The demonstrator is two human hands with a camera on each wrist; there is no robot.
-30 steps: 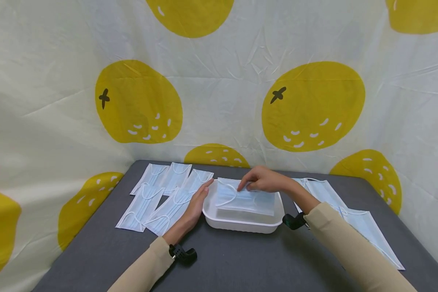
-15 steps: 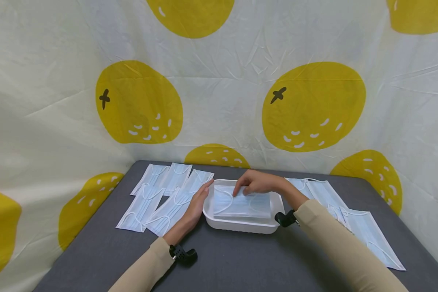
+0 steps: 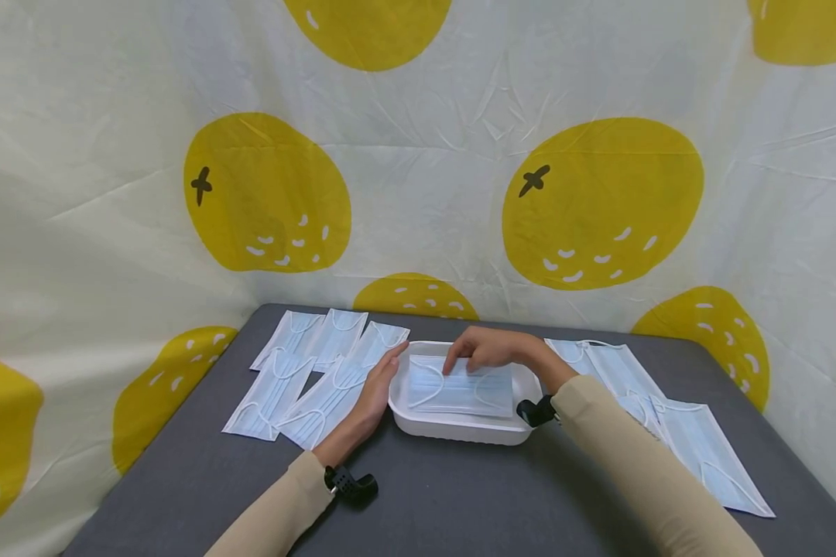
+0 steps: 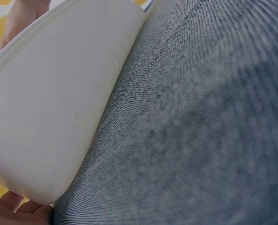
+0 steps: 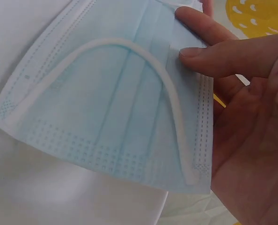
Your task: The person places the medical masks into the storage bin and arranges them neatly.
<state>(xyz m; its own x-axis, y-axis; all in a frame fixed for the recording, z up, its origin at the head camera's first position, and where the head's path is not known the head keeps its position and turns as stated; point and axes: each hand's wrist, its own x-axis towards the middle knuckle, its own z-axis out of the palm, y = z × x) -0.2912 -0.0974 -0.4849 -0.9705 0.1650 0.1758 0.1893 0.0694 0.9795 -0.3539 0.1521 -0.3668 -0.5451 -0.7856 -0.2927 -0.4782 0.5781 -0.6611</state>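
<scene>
In the head view, a light blue face mask (image 3: 470, 394) with white ear loops lies inside a white plastic tray (image 3: 460, 430). My right hand (image 3: 491, 348) is at the mask's far edge. In the right wrist view, its thumb and index finger lie on the mask's front (image 5: 106, 93), with other fingers behind the edge, pinching it. My left hand (image 3: 376, 391) rests with extended fingers against the tray's left side. The left wrist view shows the tray's outer wall (image 4: 59, 93) close up, with left fingers (image 4: 29, 208) touching its lower end.
On the dark grey table (image 3: 418, 495), several face masks (image 3: 320, 363) are spread left of the tray. More masks (image 3: 710, 449) lie to the right, partly behind the right forearm. A patterned cloth (image 3: 425, 201) hangs behind the table.
My right hand has moved slightly left and down, lowering the mask from a tilted position to nearly flat within the tray. The left hand stays at the tray's side.
</scene>
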